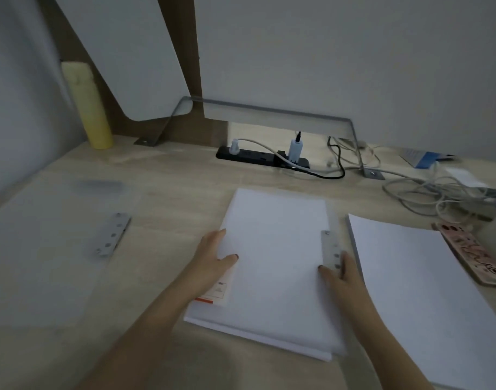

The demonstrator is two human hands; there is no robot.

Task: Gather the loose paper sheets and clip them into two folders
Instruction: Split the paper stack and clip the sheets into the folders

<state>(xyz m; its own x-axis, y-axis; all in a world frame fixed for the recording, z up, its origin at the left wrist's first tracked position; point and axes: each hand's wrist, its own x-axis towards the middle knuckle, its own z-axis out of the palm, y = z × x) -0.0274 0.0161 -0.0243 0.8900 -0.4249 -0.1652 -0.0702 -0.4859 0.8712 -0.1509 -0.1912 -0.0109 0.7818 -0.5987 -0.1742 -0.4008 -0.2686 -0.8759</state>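
white sheets [275, 263] are lying stacked on the middle folder [214, 296] on the wooden desk [171, 192], and you are bracing them from both sides, likely so the edges are lining up for clipping. your left hand [213, 257] is pressing flat along the stack's left edge, thumb on top, gripping nothing. your right hand [339, 274] is resting relaxed fingers on the metal clip bar [329, 249], thumb on the paper. the second stack [424, 291] is lying just right; the other folder [44, 263] is sitting well left.
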